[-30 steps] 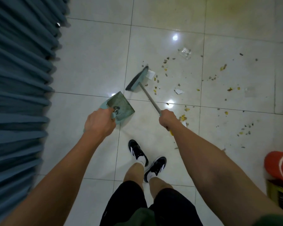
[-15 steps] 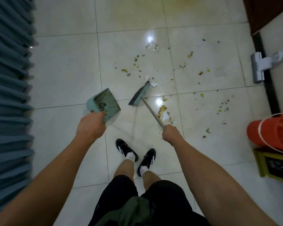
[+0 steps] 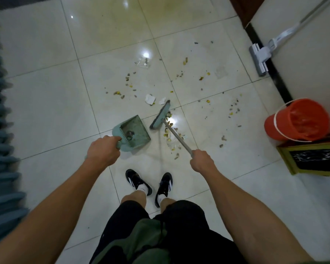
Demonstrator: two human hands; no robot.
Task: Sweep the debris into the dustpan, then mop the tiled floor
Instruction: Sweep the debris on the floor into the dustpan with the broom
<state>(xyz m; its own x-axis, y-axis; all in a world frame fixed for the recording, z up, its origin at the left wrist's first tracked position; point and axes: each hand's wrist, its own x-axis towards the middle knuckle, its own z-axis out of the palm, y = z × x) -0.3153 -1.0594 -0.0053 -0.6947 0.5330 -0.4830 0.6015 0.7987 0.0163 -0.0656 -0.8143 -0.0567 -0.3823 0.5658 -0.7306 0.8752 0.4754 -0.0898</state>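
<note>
My left hand [image 3: 103, 152] grips the handle of a teal dustpan [image 3: 135, 133] held just above the white tiled floor [image 3: 46, 103], its mouth facing up and right. A teal broom [image 3: 160, 115] has its head close beside the dustpan's right side, and my right hand [image 3: 201, 161] grips its metal handle. Small yellow and brown debris [image 3: 170, 130] lies beside the broom head and is scattered further out. Two white paper scraps [image 3: 150, 99] lie beyond the broom head. A clear plastic wrapper [image 3: 143, 62] lies further away.
An orange bucket [image 3: 301, 119] stands at the right by a yellow-framed board [image 3: 312, 159]. A white flat mop [image 3: 263, 54] leans on the wall at the upper right. Blue curtain folds [image 3: 0, 130] hang along the left. My black shoes [image 3: 149, 184] stand below the dustpan.
The broom head has been drawn nearer to me and to the dustpan, dragging some debris with it. The view has swung right, revealing the mop, bucket and board.
</note>
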